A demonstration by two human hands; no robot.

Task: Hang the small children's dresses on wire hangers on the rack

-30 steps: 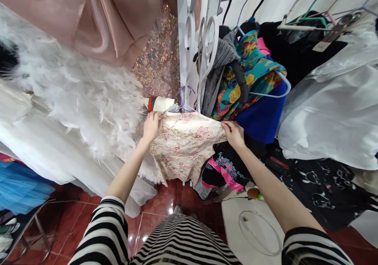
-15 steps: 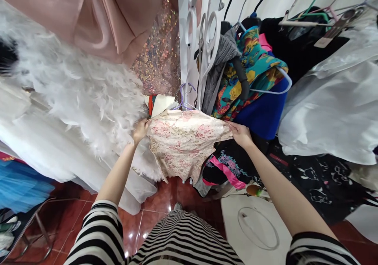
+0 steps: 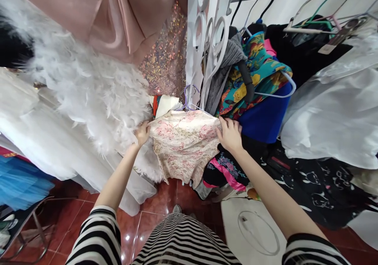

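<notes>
1. Red tiled floor below; white scrollwork rack centre, clothing hung on both sides.
2. Floral top, cream with pink flowers, hangs on a purple hanger in front of the rack's lower part, its bottom edge above the floor.
3. Left hand: fingers closed together on the top's upper left corner, beside a white feathered garment.
4. Right hand: at the top's upper right corner, thumb apart from the fingers; cannot tell whether cloth is pinched.
5. Just beyond the right hand: blue garment; below it, black garment with pink band.
</notes>
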